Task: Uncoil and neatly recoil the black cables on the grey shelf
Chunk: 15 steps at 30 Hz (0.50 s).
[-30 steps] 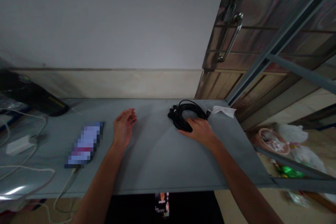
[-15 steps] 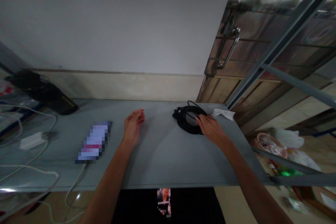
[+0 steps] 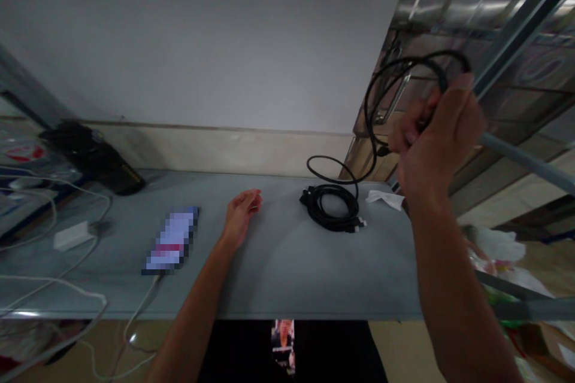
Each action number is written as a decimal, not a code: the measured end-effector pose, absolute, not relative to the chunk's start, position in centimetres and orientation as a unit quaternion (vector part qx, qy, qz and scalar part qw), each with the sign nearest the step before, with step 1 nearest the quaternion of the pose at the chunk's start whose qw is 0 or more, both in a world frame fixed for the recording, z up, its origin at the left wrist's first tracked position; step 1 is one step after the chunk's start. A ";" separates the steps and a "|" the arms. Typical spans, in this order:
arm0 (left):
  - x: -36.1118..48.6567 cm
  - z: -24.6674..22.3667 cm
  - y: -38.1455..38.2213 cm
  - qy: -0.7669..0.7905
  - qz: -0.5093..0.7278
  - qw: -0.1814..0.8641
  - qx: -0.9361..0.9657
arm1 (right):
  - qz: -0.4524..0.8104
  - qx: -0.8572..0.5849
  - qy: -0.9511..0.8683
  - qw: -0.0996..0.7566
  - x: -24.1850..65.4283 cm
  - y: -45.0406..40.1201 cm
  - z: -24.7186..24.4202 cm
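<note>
My right hand is raised above the right end of the grey table, its fingers closed around a black cable. Loops of this cable arc out from the hand, and its lower part hangs to a coiled bundle of black cables lying on the table. Small metallic plug ends show at the bundle's right side. Left of the bundle, my left hand rests on the tabletop, fingers loosely bent and slightly apart, with nothing visible in them.
A phone with a white cable lies left of my left hand. Beyond it are a white adapter and a black case-like object. White tissue lies at the right end, near the metal frame. A wall stands behind.
My right hand has risen from the coiled bundle, up and to the right, pulling a length of black cable into the air. My left hand stays resting on the table.
</note>
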<state>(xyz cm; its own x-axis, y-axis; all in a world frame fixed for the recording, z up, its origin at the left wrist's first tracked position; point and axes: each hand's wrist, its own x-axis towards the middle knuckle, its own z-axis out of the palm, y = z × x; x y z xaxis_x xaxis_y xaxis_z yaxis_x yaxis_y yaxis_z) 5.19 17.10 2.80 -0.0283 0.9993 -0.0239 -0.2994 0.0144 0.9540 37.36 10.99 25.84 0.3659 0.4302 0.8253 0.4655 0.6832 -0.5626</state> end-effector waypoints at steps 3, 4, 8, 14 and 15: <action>5.4 3.1 16.7 0.416 0.538 0.595 0.428 | -0.016 -0.348 -0.517 0.782 34.1 10.7 29.1; 5.6 3.3 16.4 0.410 0.522 0.608 0.437 | -0.017 -0.342 -0.517 0.785 33.0 10.7 29.7; 6.0 3.5 15.6 0.367 0.434 0.667 0.482 | 0.037 -0.335 -0.519 0.786 29.1 11.4 29.8; 6.2 2.5 15.5 0.352 0.370 0.656 0.555 | 0.137 -0.370 -0.581 0.712 25.5 13.1 24.9; 6.3 2.3 15.5 0.356 0.365 0.648 0.565 | 0.148 -0.378 -0.620 0.672 25.3 13.4 23.9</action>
